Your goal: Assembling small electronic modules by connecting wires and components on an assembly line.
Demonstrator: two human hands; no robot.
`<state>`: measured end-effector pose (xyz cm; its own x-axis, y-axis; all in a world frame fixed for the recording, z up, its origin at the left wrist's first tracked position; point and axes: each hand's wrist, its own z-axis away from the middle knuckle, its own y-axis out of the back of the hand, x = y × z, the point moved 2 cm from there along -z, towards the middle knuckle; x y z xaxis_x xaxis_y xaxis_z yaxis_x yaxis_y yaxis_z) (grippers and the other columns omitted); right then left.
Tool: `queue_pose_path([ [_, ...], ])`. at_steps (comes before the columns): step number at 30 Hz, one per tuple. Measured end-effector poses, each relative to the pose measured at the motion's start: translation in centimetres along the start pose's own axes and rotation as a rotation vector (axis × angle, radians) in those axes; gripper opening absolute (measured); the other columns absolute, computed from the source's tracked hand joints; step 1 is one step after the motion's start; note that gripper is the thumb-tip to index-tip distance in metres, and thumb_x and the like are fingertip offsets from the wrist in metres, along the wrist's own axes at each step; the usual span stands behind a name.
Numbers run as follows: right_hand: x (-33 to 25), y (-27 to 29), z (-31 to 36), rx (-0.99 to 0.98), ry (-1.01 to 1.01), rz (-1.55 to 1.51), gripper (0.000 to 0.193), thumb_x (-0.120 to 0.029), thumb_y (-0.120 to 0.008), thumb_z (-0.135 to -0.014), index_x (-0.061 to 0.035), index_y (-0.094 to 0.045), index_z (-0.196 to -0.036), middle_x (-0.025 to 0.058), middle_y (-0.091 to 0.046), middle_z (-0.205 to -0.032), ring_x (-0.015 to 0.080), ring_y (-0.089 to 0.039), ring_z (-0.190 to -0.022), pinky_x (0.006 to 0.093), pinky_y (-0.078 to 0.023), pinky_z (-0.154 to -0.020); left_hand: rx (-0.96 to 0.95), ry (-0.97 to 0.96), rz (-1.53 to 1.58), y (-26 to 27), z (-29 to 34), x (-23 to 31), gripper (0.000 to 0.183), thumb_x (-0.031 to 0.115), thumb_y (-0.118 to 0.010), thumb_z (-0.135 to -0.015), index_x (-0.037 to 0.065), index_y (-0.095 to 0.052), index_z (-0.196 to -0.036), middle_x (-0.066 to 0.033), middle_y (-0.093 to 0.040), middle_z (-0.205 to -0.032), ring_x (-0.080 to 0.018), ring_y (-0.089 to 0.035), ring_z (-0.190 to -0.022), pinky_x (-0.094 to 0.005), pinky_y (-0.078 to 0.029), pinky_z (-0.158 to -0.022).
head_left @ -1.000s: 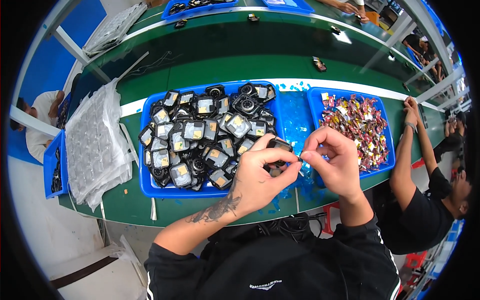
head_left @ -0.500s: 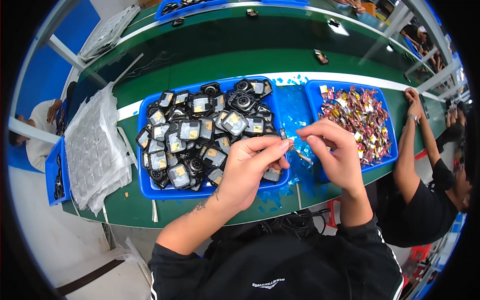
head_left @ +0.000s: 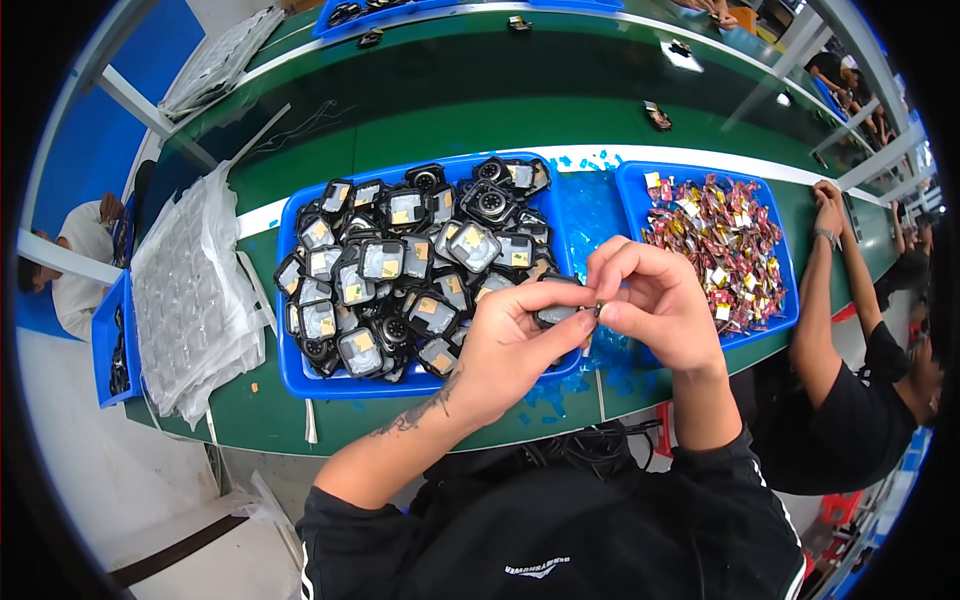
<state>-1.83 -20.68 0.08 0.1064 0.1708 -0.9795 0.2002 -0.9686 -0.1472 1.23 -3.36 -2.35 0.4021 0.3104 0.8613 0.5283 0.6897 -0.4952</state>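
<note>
My left hand (head_left: 512, 340) pinches a small dark, flat part (head_left: 556, 315) between thumb and fingers; its exact kind is partly hidden. The fingers of my right hand (head_left: 660, 310) are closed on the small end of this part, tips meeting those of the left. Both hands are over the gap between two blue trays. Beside the left hand, the left tray (head_left: 335, 388) is heaped with black smartwatch cases (head_left: 383, 260), many with grey backs and tan stickers. Beyond the right hand, the right tray (head_left: 793, 290) holds many small pieces in pink, yellow and white (head_left: 725, 240).
Blue film scraps (head_left: 590, 215) litter the green bench (head_left: 260, 410) between the trays. Stacked clear plastic trays (head_left: 195, 290) lie at left. Small assemblies (head_left: 657, 115) sit on the green conveyor (head_left: 480, 120) behind. A co-worker's arm (head_left: 825, 300) rests at right.
My right hand has come in to meet the left, its fingers closing on the small part, which is now turned and more covered. The assemblies on the conveyor have shifted slightly right.
</note>
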Motion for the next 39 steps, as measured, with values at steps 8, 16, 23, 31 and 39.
queue_pose_path([
  [8, -0.9, -0.4, 2.0, 0.361, 0.298, 0.190, 0.024, 0.012, -0.066, -0.079, 0.0043, -0.059, -0.100, 0.0119, -0.061, -0.094, 0.0150, -0.061, -0.086, 0.0254, -0.050, -0.074, 0.101, -0.225, 0.076, 0.2, -0.1, 0.2, 0.050, 0.001, -0.044, -0.098, 0.000, -0.029, -0.145, -0.0193, -0.054, -0.128, -0.0244, -0.063, -0.106, -0.0358, -0.050, -0.095],
  [16, -1.2, 0.0, 1.7, 0.405, 0.343, 0.140, 0.020, 0.010, -0.071, -0.076, 0.0018, -0.067, -0.093, 0.0105, -0.066, -0.089, 0.0128, -0.061, -0.077, 0.0226, -0.047, -0.065, 0.181, -0.240, 0.053, 1.0, -0.4, 0.5, 0.028, 0.001, -0.047, -0.097, -0.004, -0.047, -0.125, -0.0219, -0.056, -0.129, -0.0276, -0.059, -0.118, -0.0374, -0.051, -0.098],
  [23, -1.3, -3.0, 1.6, 0.383, 0.287, 0.672, 0.015, 0.006, -0.075, -0.075, -0.0006, -0.072, -0.088, 0.0084, -0.068, -0.082, 0.0094, -0.057, -0.062, 0.0220, -0.042, -0.052, 0.283, -0.298, -0.024, 0.2, 0.3, 1.0, 0.029, -0.002, -0.062, -0.091, -0.009, -0.060, -0.119, -0.0161, -0.067, -0.112, -0.0152, -0.066, -0.097, -0.0256, -0.053, -0.087],
  [31, -1.6, -3.8, 0.7, 0.450, 0.250, 0.772, 0.015, 0.005, -0.076, -0.073, -0.0020, -0.071, -0.086, 0.0072, -0.070, -0.080, 0.0129, -0.062, -0.064, 0.0234, -0.042, -0.048, 0.121, -0.336, 0.000, 0.8, 0.6, -0.3, 0.040, -0.005, -0.059, -0.092, -0.011, -0.050, -0.131, -0.0186, -0.062, -0.122, -0.0203, -0.063, -0.108, -0.0291, -0.053, -0.093],
  [39, -2.8, -4.0, 0.0, 0.369, 0.267, 0.770, 0.014, 0.005, -0.075, -0.073, -0.0030, -0.071, -0.083, 0.0065, -0.070, -0.077, 0.0150, -0.063, -0.063, 0.0257, -0.044, -0.051, 0.044, -0.326, -0.076, 0.4, 1.0, 0.0, 0.039, -0.004, -0.057, -0.094, -0.009, -0.051, -0.132, -0.0156, -0.063, -0.121, -0.0148, -0.062, -0.107, -0.0262, -0.051, -0.093],
])
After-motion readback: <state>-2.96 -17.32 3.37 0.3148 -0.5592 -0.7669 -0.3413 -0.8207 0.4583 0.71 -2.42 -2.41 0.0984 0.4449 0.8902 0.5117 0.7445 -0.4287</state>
